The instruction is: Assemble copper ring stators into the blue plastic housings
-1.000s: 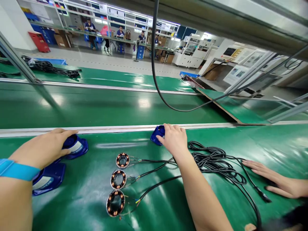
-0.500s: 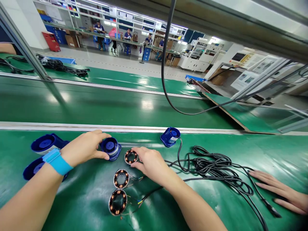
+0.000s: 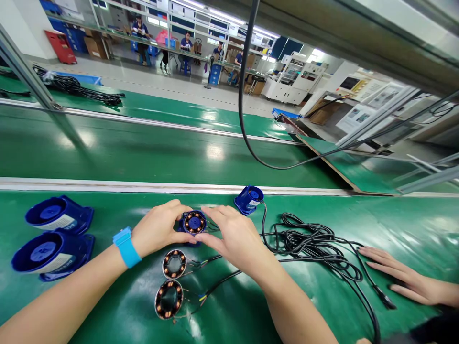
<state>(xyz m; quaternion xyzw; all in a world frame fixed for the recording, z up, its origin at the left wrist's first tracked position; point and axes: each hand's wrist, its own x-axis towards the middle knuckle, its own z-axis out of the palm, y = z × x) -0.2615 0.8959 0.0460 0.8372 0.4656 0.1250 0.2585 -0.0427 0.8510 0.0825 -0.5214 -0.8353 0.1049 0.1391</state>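
My left hand (image 3: pixel 158 229) grips a small blue round housing (image 3: pixel 188 225) from its left side on the green mat. My right hand (image 3: pixel 233 236) pinches a copper-wound coil ring (image 3: pixel 194 222) that sits on top of that housing. Two more coil rings (image 3: pixel 174 263) (image 3: pixel 168 299) lie just in front, each with a thin black lead running right. A blue wristband (image 3: pixel 125 246) is on my left wrist.
Two larger blue housings (image 3: pixel 57 216) (image 3: pixel 50 251) lie at the left. Another small blue housing (image 3: pixel 248 199) stands behind my right hand, wired to a heap of black cable (image 3: pixel 315 243). Another person's hand (image 3: pixel 401 277) rests flat at the right. A black cable (image 3: pixel 244 95) hangs overhead.
My left hand slid the small blue housing rightward. My right hand lifted the nearest coil ring and set it on top of that housing. The view shifted slightly.
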